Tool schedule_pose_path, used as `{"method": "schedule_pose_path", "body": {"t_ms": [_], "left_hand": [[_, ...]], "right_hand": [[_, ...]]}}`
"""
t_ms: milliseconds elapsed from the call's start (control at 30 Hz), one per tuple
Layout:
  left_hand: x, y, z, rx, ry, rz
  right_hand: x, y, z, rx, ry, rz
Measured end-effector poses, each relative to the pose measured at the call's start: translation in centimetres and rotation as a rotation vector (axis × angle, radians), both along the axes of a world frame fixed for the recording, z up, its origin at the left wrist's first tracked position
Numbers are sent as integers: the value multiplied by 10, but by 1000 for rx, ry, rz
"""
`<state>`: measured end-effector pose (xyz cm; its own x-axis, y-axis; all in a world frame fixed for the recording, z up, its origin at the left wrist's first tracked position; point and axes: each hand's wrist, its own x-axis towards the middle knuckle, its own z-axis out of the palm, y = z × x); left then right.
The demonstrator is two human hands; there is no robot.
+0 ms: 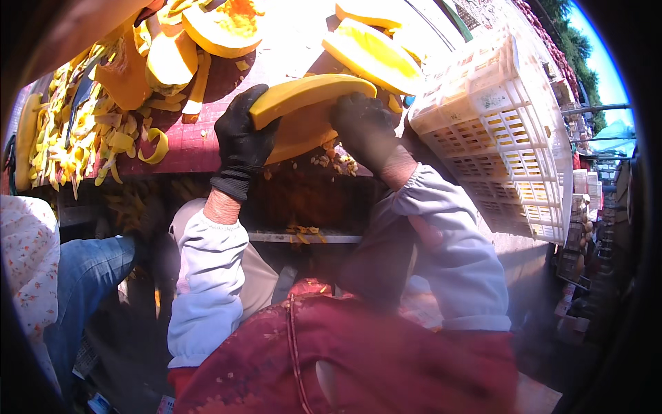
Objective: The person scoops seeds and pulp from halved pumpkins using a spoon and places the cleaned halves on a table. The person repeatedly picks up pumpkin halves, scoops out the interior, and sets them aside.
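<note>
Both my hands wear black gloves. My left hand (244, 137) grips the left end of a long, peeled pumpkin piece (315, 95) at the table's near edge. At its right end, my right hand (366, 127) is closed, slightly blurred; whether it holds a tool cannot be told. Below the piece's pale rim shows an orange surface, partly in shade. Pumpkin seeds (339, 161) lie just under my right hand. Behind, another cut pumpkin half (375, 56) rests on the table, and a hollowed piece (225, 28) lies farther left.
Yellow peelings (77, 134) are heaped on the left of the red table (181, 150), beside more pumpkin pieces. A white plastic crate (496, 129) stands tilted at the right. Another person's jeans-clad leg (93, 264) is at the left. Scraps lie on a ledge (269, 237) below the table.
</note>
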<state>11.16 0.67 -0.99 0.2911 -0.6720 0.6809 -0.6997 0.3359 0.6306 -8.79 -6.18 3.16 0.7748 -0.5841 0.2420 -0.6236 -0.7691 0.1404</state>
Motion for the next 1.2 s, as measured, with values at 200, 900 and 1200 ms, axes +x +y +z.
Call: {"method": "schedule_pose_path", "body": {"t_ms": [200, 900, 1200], "left_hand": [[-8, -1, -4, -27, 20, 1], [-1, -5, -2, 26, 88, -14], [10, -7, -3, 49, 87, 0]], "right_hand": [[-14, 7, 10, 256, -5, 36], [-7, -13, 7, 377, -52, 148], [-6, -5, 18, 389, 7, 124]]}}
